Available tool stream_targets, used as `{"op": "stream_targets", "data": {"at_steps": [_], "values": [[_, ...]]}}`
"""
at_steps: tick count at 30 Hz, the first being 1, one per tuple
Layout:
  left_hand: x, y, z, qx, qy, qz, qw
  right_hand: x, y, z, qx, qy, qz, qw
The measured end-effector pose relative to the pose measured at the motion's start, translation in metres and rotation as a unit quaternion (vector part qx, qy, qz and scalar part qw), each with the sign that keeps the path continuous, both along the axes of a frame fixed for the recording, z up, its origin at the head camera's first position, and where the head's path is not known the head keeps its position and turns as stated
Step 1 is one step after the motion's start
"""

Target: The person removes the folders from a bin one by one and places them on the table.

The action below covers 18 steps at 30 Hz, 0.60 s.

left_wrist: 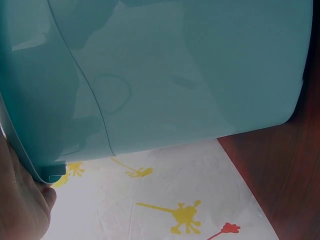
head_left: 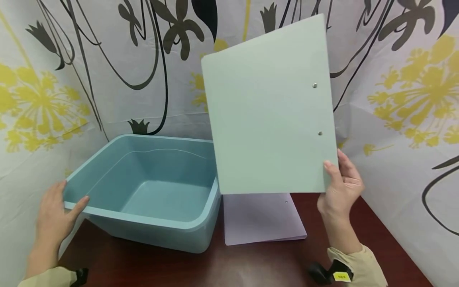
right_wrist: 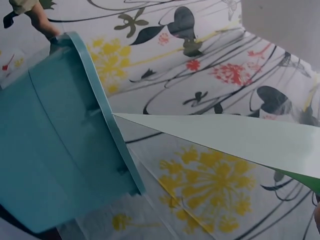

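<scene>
My left hand [head_left: 54, 217] grips the near left corner of a blue plastic tub [head_left: 143, 216], its thumb over the rim. The tub looks tilted on the table and holds nothing that I can see. In my right hand [head_left: 341, 189] a pale green file folder [head_left: 269, 107] is pinched by its lower right corner, thumb on the face toward me. Two metal rivets show near the folder's right edge. It stands upright in the air, overlapping the tub's right rim in the head view. The right wrist view shows the green folder [right_wrist: 225, 137] nearly edge-on.
A lilac folder [head_left: 263, 219] lies on the dark red-brown table [head_left: 251, 263], right of the tub and partly hidden behind the green one. White cloth [head_left: 114, 99] with yellow and grey flower prints hangs around the table's back and sides.
</scene>
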State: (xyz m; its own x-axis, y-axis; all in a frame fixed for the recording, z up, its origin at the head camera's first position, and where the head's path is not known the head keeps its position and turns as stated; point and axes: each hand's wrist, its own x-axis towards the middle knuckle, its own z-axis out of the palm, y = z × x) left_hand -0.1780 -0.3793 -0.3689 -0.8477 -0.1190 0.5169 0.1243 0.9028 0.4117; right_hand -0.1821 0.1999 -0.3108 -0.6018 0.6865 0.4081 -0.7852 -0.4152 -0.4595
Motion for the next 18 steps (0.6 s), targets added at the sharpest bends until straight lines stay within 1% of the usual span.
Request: {"op": "stream_targets", "data": {"at_steps": [4, 6, 10, 12, 18], "values": [[0.0, 0.0, -0.001, -0.001, -0.004, 0.002, 1.0, 0.006, 0.018, -0.006, -0.008, -0.005, -0.014, 0.9999], [0.0, 0.0, -0.001, -0.004, -0.009, 0.004, 0.9999, 0.008, 0.026, -0.01, -0.009, -0.013, -0.025, 0.9996], [0.001, 0.0, 0.0, -0.006, -0.018, 0.01, 0.9998, 0.013, 0.038, -0.019, -0.013, -0.03, -0.034, 0.9989], [0.001, 0.0, 0.001, -0.008, -0.021, 0.013, 0.9997, 0.015, 0.043, -0.025, -0.015, -0.043, -0.037, 0.9983], [0.001, 0.0, 0.001, -0.011, -0.019, 0.014, 0.9997, 0.019, 0.056, -0.038, -0.012, -0.099, -0.052, 0.9937]]}}
